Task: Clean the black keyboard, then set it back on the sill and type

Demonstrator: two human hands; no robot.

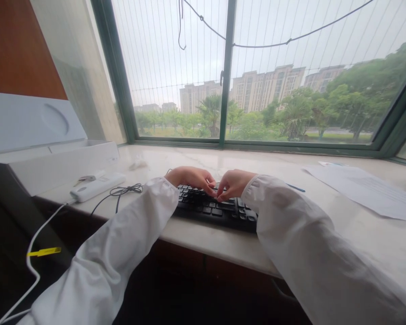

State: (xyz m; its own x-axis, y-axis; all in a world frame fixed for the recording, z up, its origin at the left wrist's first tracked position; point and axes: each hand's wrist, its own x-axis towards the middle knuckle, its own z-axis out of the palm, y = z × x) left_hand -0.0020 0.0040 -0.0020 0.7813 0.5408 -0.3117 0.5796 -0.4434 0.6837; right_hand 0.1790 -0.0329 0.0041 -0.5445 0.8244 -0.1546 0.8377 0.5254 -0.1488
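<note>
A black keyboard (pixel 219 213) lies on the pale stone ledge, close to its front edge. Over the middle of its keys my left hand (pixel 193 177) and my right hand (pixel 236 184) meet, fingertips touching or nearly so. The left fingers are bent down in a pinch. Thumb and forefinger of the right hand are also pressed together. Anything between the fingertips is too small to make out. White sleeves cover both forearms, and the hands hide the keyboard's back part.
Left on the ledge (pixel 186 239) are a white power strip (pixel 101 187), keys (pixel 84 179), a bundled black cable (pixel 125 190) and a large white box (pixel 71 164). Paper sheets (pixel 365 189) and a blue pen (pixel 296 187) lie right. A window (pixel 223 141) stands behind.
</note>
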